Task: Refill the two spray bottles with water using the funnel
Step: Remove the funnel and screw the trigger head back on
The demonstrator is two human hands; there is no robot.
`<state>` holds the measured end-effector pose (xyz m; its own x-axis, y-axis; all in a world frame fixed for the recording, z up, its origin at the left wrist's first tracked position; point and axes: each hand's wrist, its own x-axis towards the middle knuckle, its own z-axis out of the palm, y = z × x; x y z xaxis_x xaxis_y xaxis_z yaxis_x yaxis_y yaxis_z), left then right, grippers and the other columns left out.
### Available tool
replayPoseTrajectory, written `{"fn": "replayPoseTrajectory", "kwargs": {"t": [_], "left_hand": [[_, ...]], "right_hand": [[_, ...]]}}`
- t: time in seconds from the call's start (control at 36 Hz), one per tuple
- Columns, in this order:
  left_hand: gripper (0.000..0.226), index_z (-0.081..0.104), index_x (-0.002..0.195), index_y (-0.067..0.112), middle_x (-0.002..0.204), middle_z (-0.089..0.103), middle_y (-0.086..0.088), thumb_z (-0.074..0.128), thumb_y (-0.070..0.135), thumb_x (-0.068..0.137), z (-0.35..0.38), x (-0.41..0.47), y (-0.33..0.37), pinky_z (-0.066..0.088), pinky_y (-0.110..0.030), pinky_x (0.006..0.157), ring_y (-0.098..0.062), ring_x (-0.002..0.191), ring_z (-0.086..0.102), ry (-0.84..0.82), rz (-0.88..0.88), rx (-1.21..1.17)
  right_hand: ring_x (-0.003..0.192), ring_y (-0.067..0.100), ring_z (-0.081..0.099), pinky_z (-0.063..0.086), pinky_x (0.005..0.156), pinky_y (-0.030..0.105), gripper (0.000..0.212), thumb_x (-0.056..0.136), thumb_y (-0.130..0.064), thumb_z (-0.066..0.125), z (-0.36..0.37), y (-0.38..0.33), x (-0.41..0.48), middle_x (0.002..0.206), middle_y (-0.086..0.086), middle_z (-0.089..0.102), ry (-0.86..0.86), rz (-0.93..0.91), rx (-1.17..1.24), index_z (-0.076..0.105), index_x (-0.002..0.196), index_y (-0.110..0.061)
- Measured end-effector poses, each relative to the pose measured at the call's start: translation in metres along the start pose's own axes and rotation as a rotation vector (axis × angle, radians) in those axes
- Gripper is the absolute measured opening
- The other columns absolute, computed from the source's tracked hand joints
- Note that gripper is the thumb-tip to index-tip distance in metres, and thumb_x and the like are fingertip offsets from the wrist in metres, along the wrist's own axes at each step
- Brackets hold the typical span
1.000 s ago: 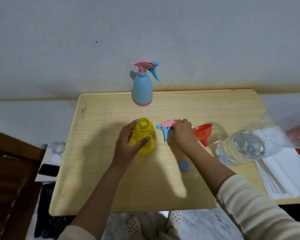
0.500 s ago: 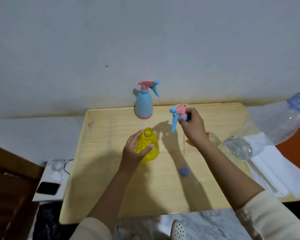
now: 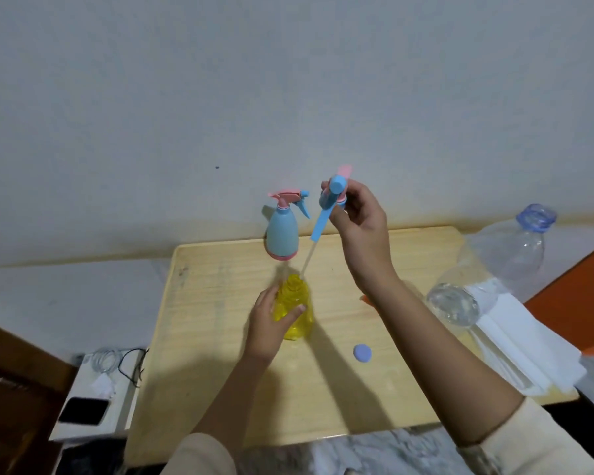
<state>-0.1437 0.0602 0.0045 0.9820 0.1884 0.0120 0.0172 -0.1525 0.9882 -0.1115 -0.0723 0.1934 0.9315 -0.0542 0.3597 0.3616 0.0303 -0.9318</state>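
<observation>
Two hands work: the left hand (image 3: 271,323) curls its fingers around the translucent yellow bottle (image 3: 295,310) on the wooden surface (image 3: 220,337); the right hand (image 3: 360,221) pinches the pink-and-blue spray head (image 3: 333,197), its thin tube (image 3: 307,262) reaching the bottle's neck.

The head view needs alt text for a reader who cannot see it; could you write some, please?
A right hand holds a spray head above a yellow bottle, its tube tip at the neck, while the left hand grips the bottle on a wooden table. A blue spray bottle stands behind; a water bottle and a blue cap sit to the right.
</observation>
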Motion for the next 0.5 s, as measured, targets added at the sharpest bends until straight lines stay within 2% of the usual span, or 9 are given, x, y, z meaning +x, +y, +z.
{"fn": "replayPoseTrajectory", "kwargs": {"t": [0.08, 0.17, 0.19, 0.28, 0.33, 0.36, 0.44, 0.5], "left_hand": [[0.069, 0.053, 0.124, 0.035, 0.122, 0.057, 0.011, 0.074, 0.054, 0.061, 0.001, -0.002, 0.0, 0.042, -0.04, 0.105, -0.01, 0.119, 0.054, 0.005, -0.013, -0.001], [0.066, 0.052, 0.127, 0.031, 0.123, 0.056, 0.013, 0.081, 0.038, 0.069, 0.002, -0.003, -0.002, 0.041, -0.041, 0.107, -0.01, 0.121, 0.053, 0.016, -0.027, -0.01], [0.064, 0.051, 0.126, 0.032, 0.123, 0.055, 0.014, 0.081, 0.035, 0.07, 0.003, -0.003, -0.004, 0.04, -0.041, 0.108, -0.01, 0.121, 0.053, 0.022, -0.026, -0.01], [0.061, 0.053, 0.123, 0.036, 0.119, 0.058, 0.02, 0.079, 0.043, 0.067, 0.005, -0.005, -0.006, 0.043, -0.033, 0.103, -0.006, 0.117, 0.056, 0.041, -0.019, -0.009], [0.049, 0.058, 0.116, 0.037, 0.111, 0.064, 0.021, 0.08, 0.03, 0.072, 0.007, -0.009, -0.007, 0.045, -0.025, 0.095, -0.002, 0.11, 0.059, 0.058, -0.017, -0.028], [0.045, 0.059, 0.113, 0.035, 0.109, 0.066, 0.019, 0.078, 0.026, 0.073, 0.009, -0.01, -0.008, 0.046, -0.025, 0.093, -0.003, 0.108, 0.061, 0.071, -0.016, -0.051], [0.053, 0.059, 0.118, 0.023, 0.112, 0.066, 0.008, 0.073, 0.037, 0.069, 0.015, -0.015, -0.006, 0.047, -0.029, 0.096, -0.009, 0.108, 0.061, 0.125, 0.0, -0.048], [0.059, 0.058, 0.118, 0.023, 0.109, 0.064, 0.013, 0.072, 0.04, 0.063, 0.018, -0.017, -0.007, 0.046, -0.018, 0.09, -0.004, 0.103, 0.06, 0.146, 0.008, -0.018]], "right_hand": [[0.098, 0.008, 0.06, 0.048, 0.089, 0.025, 0.023, 0.087, 0.0, 0.053, 0.007, 0.004, -0.003, 0.103, -0.005, 0.064, -0.039, -0.007, 0.015, 0.057, 0.105, -0.014], [0.093, 0.004, 0.06, 0.046, 0.083, 0.017, 0.026, 0.087, 0.003, 0.053, 0.012, 0.018, -0.007, 0.098, -0.01, 0.064, -0.074, 0.023, 0.014, 0.056, 0.102, -0.019], [0.092, 0.006, 0.06, 0.046, 0.083, 0.018, 0.027, 0.086, 0.003, 0.054, 0.012, 0.025, -0.01, 0.097, -0.007, 0.064, -0.082, 0.04, -0.004, 0.057, 0.102, -0.018], [0.097, 0.015, 0.061, 0.048, 0.087, 0.027, 0.024, 0.084, 0.004, 0.058, 0.01, 0.054, -0.018, 0.1, 0.003, 0.066, -0.114, 0.133, -0.072, 0.06, 0.102, -0.011], [0.102, 0.018, 0.062, 0.05, 0.091, 0.034, 0.023, 0.082, 0.002, 0.062, 0.009, 0.072, -0.026, 0.104, 0.006, 0.067, -0.149, 0.205, -0.116, 0.061, 0.103, -0.009], [0.102, 0.018, 0.062, 0.05, 0.092, 0.035, 0.023, 0.081, 0.001, 0.064, 0.008, 0.08, -0.03, 0.103, 0.005, 0.068, -0.167, 0.232, -0.136, 0.062, 0.101, -0.011], [0.101, 0.014, 0.062, 0.05, 0.092, 0.037, 0.024, 0.081, -0.001, 0.066, 0.008, 0.1, -0.04, 0.097, -0.004, 0.067, -0.209, 0.3, -0.194, 0.06, 0.094, -0.02], [0.103, 0.013, 0.062, 0.05, 0.094, 0.04, 0.02, 0.082, -0.006, 0.067, 0.008, 0.109, -0.044, 0.098, -0.004, 0.067, -0.211, 0.327, -0.212, 0.061, 0.096, -0.019]]}}
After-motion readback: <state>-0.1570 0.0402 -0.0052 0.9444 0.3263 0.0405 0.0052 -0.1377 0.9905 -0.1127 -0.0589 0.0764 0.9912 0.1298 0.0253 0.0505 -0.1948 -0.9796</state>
